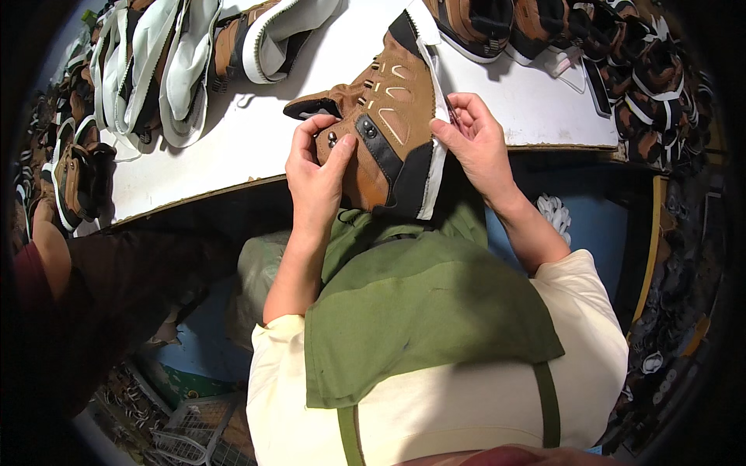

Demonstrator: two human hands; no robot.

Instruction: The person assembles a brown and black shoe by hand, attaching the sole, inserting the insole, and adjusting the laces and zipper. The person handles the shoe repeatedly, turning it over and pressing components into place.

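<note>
Both hands hold up a brown shoe upper (pixel 400 101) with black trim, dark metal eyelets and a white lining strip along its edge. My left hand (pixel 317 167) grips its lower left part, thumb and fingers pinching the brown material near the eyelets. On the other side, my right hand (pixel 475 140) pinches the white-lined edge between thumb and fingers. A small dark reddish bit shows beside the right fingers; what it is I cannot make out. The upper hangs over the table's front edge, tilted, above my green apron (pixel 427 311).
Several white-lined uppers (pixel 183 74) lie at the far left of the white table (pixel 233 147). More brown and black uppers (pixel 536 27) stand at the far right, near a dark flat object (pixel 597 89). Another person's arm (pixel 53 252) is at the left. A wire basket (pixel 190 431) sits below.
</note>
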